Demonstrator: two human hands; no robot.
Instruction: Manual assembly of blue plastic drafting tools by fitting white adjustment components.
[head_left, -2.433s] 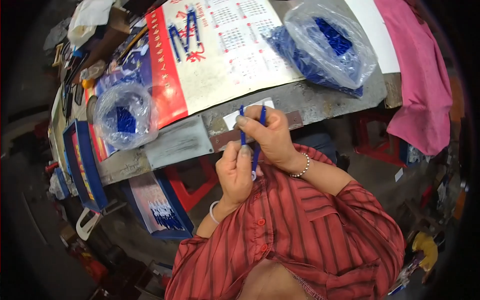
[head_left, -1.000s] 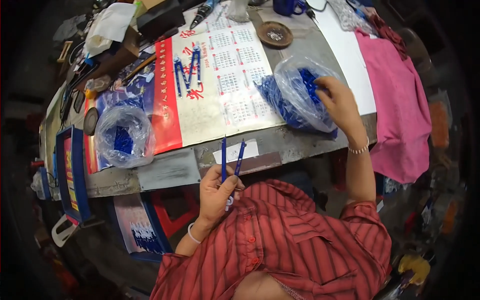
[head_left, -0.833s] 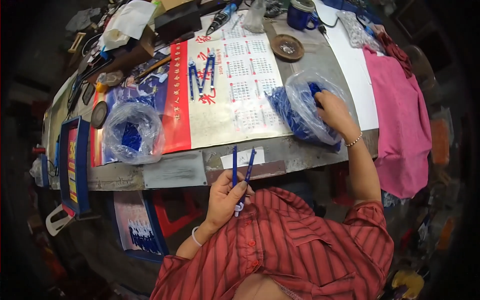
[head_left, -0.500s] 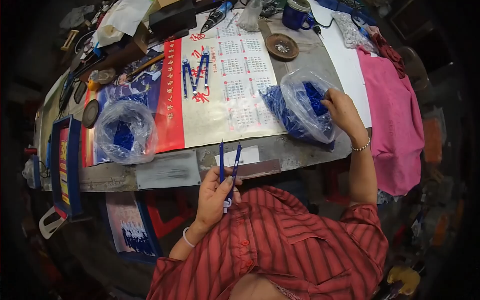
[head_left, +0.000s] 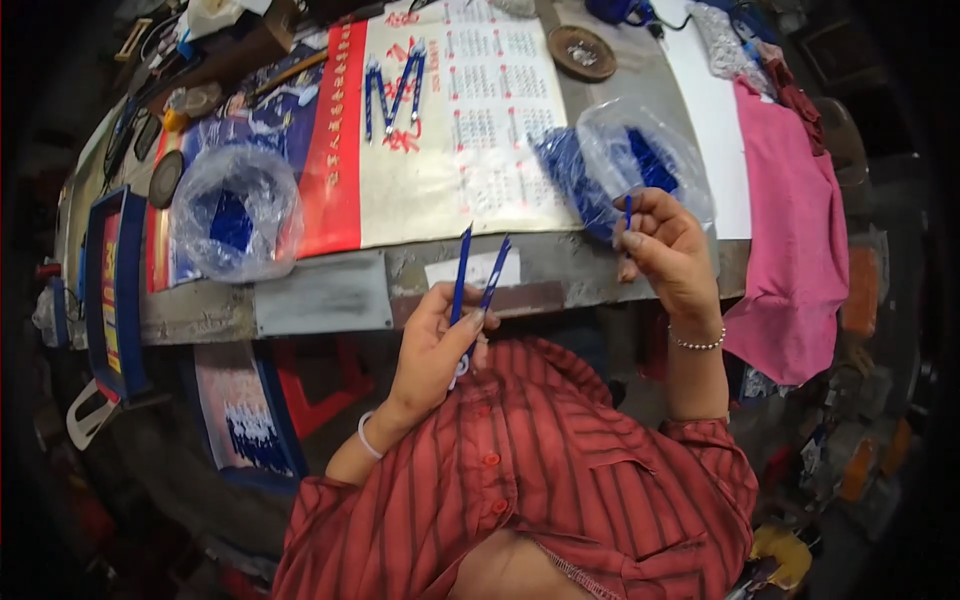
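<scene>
My left hand (head_left: 440, 335) is closed round a blue drawing compass (head_left: 463, 270), its two legs pointing up and slightly apart, its pale head low by the fingers. Off to the right, my right hand (head_left: 672, 248) pinches a small, slim blue piece (head_left: 628, 212) upright between thumb and fingers. Just behind that hand lies an open clear plastic bag (head_left: 690, 150) of blue parts. A second open plastic bag (head_left: 285, 240) with blue pieces sits at the left of the table. Several more blue compasses (head_left: 394, 95) rest on the calendar sheet (head_left: 480, 130).
A round brown dish (head_left: 582, 52) stands at the back right. Pink cloth (head_left: 795, 230) hangs over the right edge. Leaning at the left is a blue-framed tray (head_left: 122, 290); another tray (head_left: 290, 430) with rows of blue-and-white pieces sits below the table's front edge.
My right hand has come out of the right bag toward me, now with a small blue piece in its fingers. My left hand still holds the compass. The view has shifted slightly.
</scene>
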